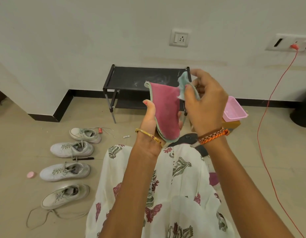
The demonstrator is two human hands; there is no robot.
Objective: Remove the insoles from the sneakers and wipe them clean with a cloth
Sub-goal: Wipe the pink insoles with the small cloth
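- One insole, pink, at frame centre, clamped in the left hand.
- One pale cloth, bunched in the right hand's closed grip, apparently touching the insole's upper end.
- Four white sneakers lined on the floor, lower left.

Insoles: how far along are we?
Done: one pink insole is out, held in the left hand. In hand: right hand presses a pale cloth to its toe end. Left: four white sneakers on the floor; whether their insoles remain is unclear.
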